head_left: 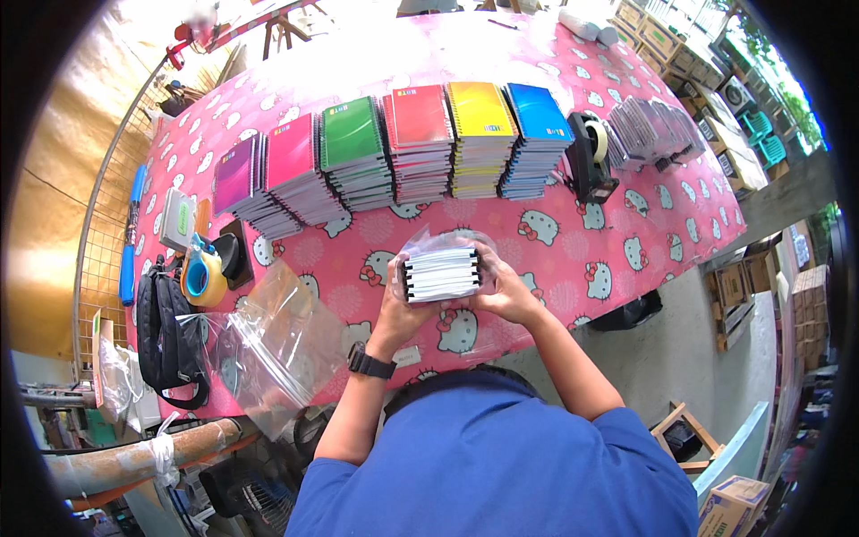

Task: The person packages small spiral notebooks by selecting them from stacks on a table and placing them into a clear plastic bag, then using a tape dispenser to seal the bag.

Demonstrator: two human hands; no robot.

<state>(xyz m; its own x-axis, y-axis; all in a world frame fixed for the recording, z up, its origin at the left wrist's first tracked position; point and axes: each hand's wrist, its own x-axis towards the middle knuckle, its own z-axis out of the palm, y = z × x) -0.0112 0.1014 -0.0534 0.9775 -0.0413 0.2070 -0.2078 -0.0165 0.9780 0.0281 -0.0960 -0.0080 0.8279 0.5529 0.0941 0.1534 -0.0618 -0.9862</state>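
Between my two hands is a small stack of notebooks (442, 274), page edges facing me and dark spiral bindings at the sides. Clear plastic wraps loosely over its far side. My left hand (400, 300) grips the stack's left side; a black watch (369, 362) is on that wrist. My right hand (506, 288) closes around the right side. Beyond them stand stacks of spiral notebooks in a row: purple (237, 174), pink (292, 157), green (352, 132), red (418, 116), yellow (482, 109) and blue (540, 114). Clear plastic bags (284, 336) lie left of my left forearm.
The pink patterned tablecloth (573, 237) covers the table. A black tape dispenser (591, 161) stands right of the blue stack, beside plastic-wrapped notebook bundles (653, 132). At left are tape rolls (204, 277) and a black backpack (168, 336). Cardboard boxes (734, 282) stand at right.
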